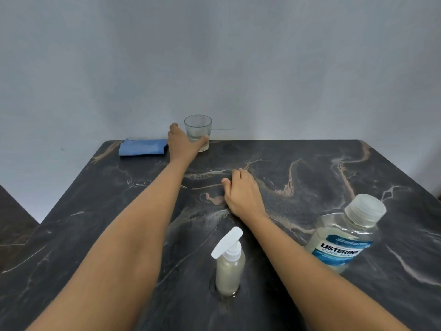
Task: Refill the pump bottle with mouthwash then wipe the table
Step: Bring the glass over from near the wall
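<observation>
We are gripping the glass (198, 129) with our left hand (182, 144), blue cloth (143, 147) just left of it, right hand (241, 194) lying loose and empty, pump bottle (230, 271) nearer us than that hand, looking refilled and capped, wiping apparently remaining.

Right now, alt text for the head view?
Left hand grips a clear glass at the far edge of the dark marble table, beside a folded blue cloth; right hand rests mid-table. Nearer stand a pump bottle and a Listerine bottle.
</observation>
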Action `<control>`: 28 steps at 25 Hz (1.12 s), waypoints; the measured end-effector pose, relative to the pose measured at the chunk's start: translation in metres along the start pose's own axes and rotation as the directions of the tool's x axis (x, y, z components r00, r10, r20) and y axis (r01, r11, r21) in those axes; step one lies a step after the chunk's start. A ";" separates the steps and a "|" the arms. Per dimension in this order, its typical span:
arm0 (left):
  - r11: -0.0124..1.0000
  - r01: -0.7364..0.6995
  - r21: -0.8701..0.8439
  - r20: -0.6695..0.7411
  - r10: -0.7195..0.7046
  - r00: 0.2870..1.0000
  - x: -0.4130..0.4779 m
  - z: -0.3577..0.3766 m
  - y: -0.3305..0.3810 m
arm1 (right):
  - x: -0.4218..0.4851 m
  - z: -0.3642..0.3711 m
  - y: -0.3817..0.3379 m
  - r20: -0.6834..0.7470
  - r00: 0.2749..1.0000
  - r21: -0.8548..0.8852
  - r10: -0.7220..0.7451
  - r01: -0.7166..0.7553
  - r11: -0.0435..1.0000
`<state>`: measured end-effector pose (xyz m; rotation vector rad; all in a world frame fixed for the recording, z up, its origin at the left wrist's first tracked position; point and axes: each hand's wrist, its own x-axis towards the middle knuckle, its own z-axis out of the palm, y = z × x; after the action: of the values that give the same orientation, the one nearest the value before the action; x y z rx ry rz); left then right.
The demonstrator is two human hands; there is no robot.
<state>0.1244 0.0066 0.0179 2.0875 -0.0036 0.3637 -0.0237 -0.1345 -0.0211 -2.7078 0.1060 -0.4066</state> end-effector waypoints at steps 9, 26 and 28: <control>0.992 0.008 -0.126 0.019 -0.006 1.000 0.035 0.032 -0.003 | 0.002 0.005 0.004 -0.007 1.000 -0.038 -0.013 0.012 0.999; 0.970 -0.090 -0.224 -0.093 0.071 0.993 -0.083 -0.050 0.006 | -0.004 -0.007 -0.003 0.029 1.000 -0.002 0.005 -0.005 1.000; 0.968 -0.057 -0.243 -0.099 0.033 0.995 -0.115 -0.069 0.004 | -0.006 -0.010 -0.008 0.043 0.998 0.010 0.034 -0.035 0.999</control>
<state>-0.0035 0.0456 0.0244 1.8257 -0.0383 0.4655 -0.0324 -0.1301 -0.0113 -2.6980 0.1380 -0.3374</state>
